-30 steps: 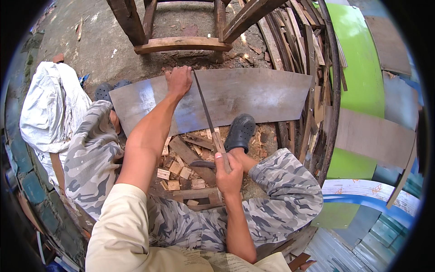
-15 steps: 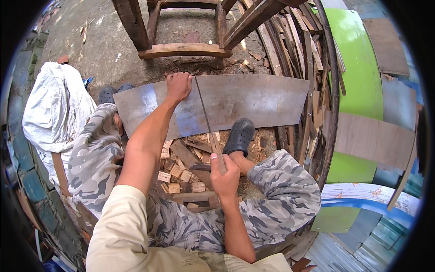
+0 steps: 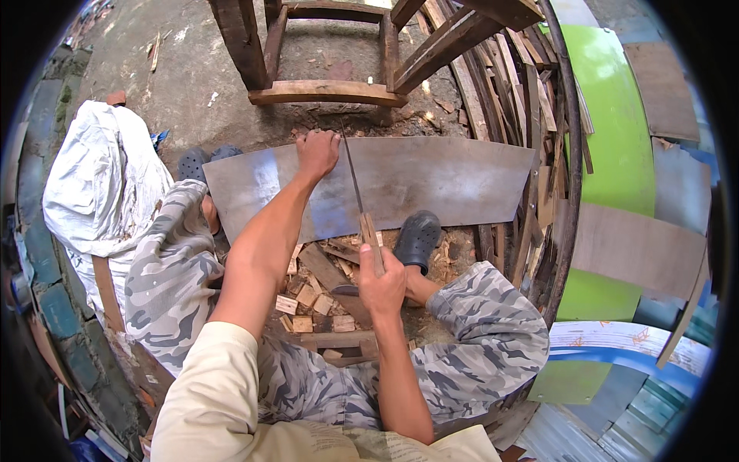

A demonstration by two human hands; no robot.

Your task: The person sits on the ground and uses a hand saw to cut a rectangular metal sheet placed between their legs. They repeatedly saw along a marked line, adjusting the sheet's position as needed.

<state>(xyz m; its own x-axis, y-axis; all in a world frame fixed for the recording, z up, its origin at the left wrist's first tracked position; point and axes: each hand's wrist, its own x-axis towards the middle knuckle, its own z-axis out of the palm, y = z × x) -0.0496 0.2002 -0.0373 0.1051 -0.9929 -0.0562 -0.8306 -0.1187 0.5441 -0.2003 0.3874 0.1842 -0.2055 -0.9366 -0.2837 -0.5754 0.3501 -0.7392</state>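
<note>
We logged the right hand (image 3: 382, 279) closed firmly round the wooden handle (image 3: 374, 250) of a long-bladed tool (image 3: 368, 227), thumb laid along the top. The thin dark blade (image 3: 352, 174) ran away from the person over the grey panel (image 3: 439, 181), its tip out past the far edge (teeth, if any, were too small for us to make out). We had the left hand (image 3: 318, 154) at the panel's far edge, just left of the blade, fingers bent; the fingertips were hidden, so we couldn't tell whether it gripped or only pressed. The panel lay crosswise in front of the person, its right end over stacked wood strips (image 3: 531, 115). We noted one dark clog (image 3: 418, 240) overlapping the near edge, right of the blade, and the other clog (image 3: 192, 163) beside the left end. Small wood blocks (image 3: 306, 296) lay scattered between the legs of the camouflage trousers (image 3: 493, 339). We also marked a wooden frame (image 3: 331, 93) beyond the panel, a white cloth bundle (image 3: 108, 181) at left and a bright green board (image 3: 612, 138) well off right, past the strips.
</note>
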